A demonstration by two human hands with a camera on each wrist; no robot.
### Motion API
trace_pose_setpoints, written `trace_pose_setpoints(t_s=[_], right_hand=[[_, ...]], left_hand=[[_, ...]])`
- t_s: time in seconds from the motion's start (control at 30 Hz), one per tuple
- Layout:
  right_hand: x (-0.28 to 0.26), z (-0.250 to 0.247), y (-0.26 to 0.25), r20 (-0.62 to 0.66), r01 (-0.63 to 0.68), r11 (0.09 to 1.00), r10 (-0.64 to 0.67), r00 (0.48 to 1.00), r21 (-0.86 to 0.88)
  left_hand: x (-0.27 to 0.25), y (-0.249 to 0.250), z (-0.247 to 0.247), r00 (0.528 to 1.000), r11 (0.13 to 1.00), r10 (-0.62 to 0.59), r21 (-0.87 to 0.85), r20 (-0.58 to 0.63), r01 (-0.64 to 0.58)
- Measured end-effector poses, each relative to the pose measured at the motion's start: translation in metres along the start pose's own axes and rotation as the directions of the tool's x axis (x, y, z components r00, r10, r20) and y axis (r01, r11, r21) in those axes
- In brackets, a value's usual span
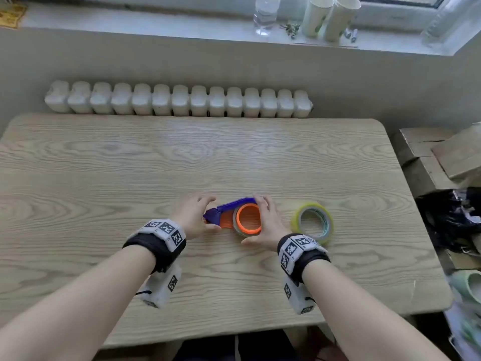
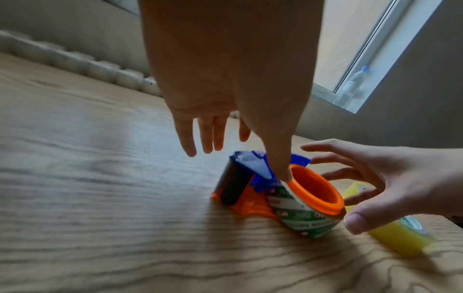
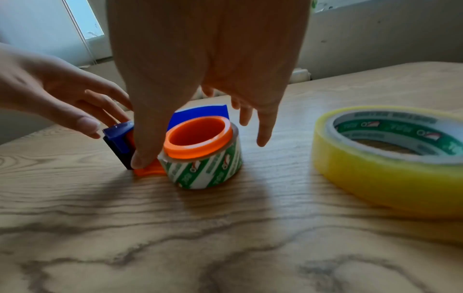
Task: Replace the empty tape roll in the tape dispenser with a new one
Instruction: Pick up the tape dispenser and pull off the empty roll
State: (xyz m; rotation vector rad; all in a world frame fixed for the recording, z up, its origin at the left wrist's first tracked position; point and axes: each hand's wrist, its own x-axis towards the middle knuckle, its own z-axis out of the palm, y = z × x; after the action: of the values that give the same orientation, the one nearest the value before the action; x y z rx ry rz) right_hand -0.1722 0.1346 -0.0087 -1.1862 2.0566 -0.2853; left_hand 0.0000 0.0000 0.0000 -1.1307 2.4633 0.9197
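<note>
The blue and orange tape dispenser (image 1: 229, 207) lies on its side on the wooden table (image 1: 182, 162). Its orange hub (image 3: 198, 136) faces up and carries the used-up roll core (image 3: 208, 168), printed green and white. My left hand (image 1: 197, 217) is spread over the blue cutter end, and its thumb (image 2: 283, 174) touches beside the hub. My right hand (image 1: 265, 220) arches over the hub end with straight fingers and its thumb (image 3: 142, 158) by the orange base. Neither hand grips anything. The new yellow tape roll (image 1: 313, 222) lies flat just right of my right hand.
A white radiator (image 1: 179, 102) runs behind the table's far edge. The window sill (image 1: 156, 24) above it holds a bottle (image 1: 265, 14) and paper cups (image 1: 330, 16). Cardboard boxes (image 1: 432, 157) and dark clutter (image 1: 453, 217) stand off the table's right edge.
</note>
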Motion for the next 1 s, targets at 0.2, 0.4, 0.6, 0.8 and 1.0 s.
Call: trace_pose_setpoints(t_s=[0.2, 0.4, 0.6, 0.8, 1.0], right_hand=[[0.013, 0.018, 0.007, -0.032, -0.008, 0.999, 0.010, 0.999, 0.048], [0.019, 0.017, 0.009, -0.119, 0.017, 0.994, -0.005, 0.993, 0.106], [0.015, 0.010, 0.006, -0.129, 0.033, 0.987, -0.012, 0.992, 0.156], [0.003, -0.006, -0.003, -0.167, 0.093, 0.983, -0.066, 0.984, 0.159], [-0.003, -0.032, -0.014, -0.211, 0.196, 0.972, -0.166, 0.963, 0.129]], left_hand=[[0.007, -0.013, 0.016, 1.000, 0.992, 0.017, -0.123, -0.005, -0.017], [0.006, -0.013, 0.022, 1.000, 0.977, -0.003, -0.214, 0.017, 0.007], [0.000, -0.010, 0.019, 0.998, 0.882, -0.021, -0.470, 0.056, 0.045], [-0.006, 0.000, 0.000, 0.989, 0.784, -0.143, -0.605, 0.040, 0.138], [-0.006, 0.020, -0.021, 0.988, 0.731, -0.138, -0.667, 0.064, 0.145]])
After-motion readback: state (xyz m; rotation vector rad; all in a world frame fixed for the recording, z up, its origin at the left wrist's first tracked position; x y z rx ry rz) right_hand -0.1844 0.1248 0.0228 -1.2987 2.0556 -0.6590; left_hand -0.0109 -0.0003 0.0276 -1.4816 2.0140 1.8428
